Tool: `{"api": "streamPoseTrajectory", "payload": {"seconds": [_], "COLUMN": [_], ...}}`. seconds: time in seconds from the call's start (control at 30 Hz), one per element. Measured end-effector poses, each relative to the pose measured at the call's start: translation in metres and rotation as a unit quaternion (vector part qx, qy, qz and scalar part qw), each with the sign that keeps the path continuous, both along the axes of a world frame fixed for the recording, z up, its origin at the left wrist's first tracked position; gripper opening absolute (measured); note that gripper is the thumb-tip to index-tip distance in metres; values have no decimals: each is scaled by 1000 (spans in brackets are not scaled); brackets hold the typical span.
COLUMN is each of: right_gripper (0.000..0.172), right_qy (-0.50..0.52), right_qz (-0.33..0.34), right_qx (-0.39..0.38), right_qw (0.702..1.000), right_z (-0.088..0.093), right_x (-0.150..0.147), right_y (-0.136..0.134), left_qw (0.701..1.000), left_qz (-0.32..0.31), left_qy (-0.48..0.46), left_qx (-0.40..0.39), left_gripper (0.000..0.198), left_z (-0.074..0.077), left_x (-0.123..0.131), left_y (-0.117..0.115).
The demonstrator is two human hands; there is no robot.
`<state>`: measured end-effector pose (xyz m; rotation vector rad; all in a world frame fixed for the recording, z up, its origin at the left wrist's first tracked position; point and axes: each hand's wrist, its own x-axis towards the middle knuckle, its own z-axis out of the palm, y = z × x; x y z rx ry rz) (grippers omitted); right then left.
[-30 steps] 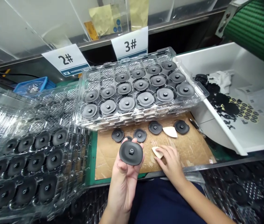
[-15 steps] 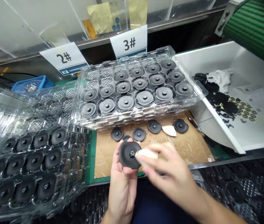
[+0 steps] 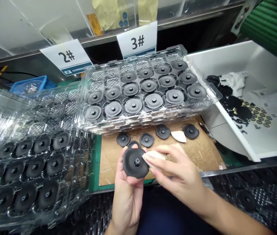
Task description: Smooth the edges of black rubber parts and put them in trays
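Note:
My left hand (image 3: 128,189) grips a black rounded disc (image 3: 131,166) by its edges, the face with a small central stud turned up. Pinched in the fingers of my right hand (image 3: 180,174) is a cream-white sponge wedge (image 3: 157,154), its tip at the disc's right edge. Several similar black discs lie on the brown cardboard (image 3: 111,160) just beyond, one of them partly covered by the held disc. Among them rests a second cream wedge (image 3: 179,136), between a black disc (image 3: 163,131) and another disc (image 3: 191,131) at the right.
Behind the cardboard stands a stack of clear trays (image 3: 138,118) holding several black discs. More clear trays (image 3: 31,156) with discs are on the left. At the right is a white bin (image 3: 241,133) with black scraps and stickers. A blue basket (image 3: 28,85) sits at back left.
My right hand has slowed and its fingers look sharper, with the wedge at the disc's edge. The held disc has shifted slightly left. The camera view has moved slightly.

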<state>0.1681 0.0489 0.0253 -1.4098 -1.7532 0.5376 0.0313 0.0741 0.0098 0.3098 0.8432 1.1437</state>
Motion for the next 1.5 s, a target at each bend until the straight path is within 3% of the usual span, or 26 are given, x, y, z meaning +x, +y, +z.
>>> {"api": "streamPoseTrajectory", "payload": {"seconds": [0.2,0.37,0.5,0.67,0.87,1.0,1.23,1.37,1.5], "right_gripper": [26,25,30,24,28,24,30,27,26], "right_qy": [20,37,16,-2,17,12,3,13,36], "right_qz": [33,172,220,214,244,216,165,61,43], "right_qx": [2,1,-26,-25,-40,-8,-3,34,58], "right_qw": [999,984,975,976,969,976,986,997,997], "right_z": [-5,-4,1,0,1,2,0,-1,-3], "right_x": [14,39,47,50,51,49,41,23,10], "right_y": [12,40,40,36,32,32,17,9,3], "left_qw": [997,983,969,954,956,958,972,985,996], "left_qz": [-41,-118,-165,-224,-204,-225,-186,-136,-68], "left_qy": [-38,-97,-116,-133,-117,-120,-62,-61,-49], "left_qx": [-49,-104,-144,-150,-174,-131,-133,-88,-11], "left_gripper": [59,54,47,51,45,48,55,59,55], "left_z": [-4,-1,4,7,6,1,0,2,-3], "left_x": [-7,-22,-26,-22,-25,-24,-26,-14,-2], "left_y": [2,7,7,8,10,9,12,13,7]}}
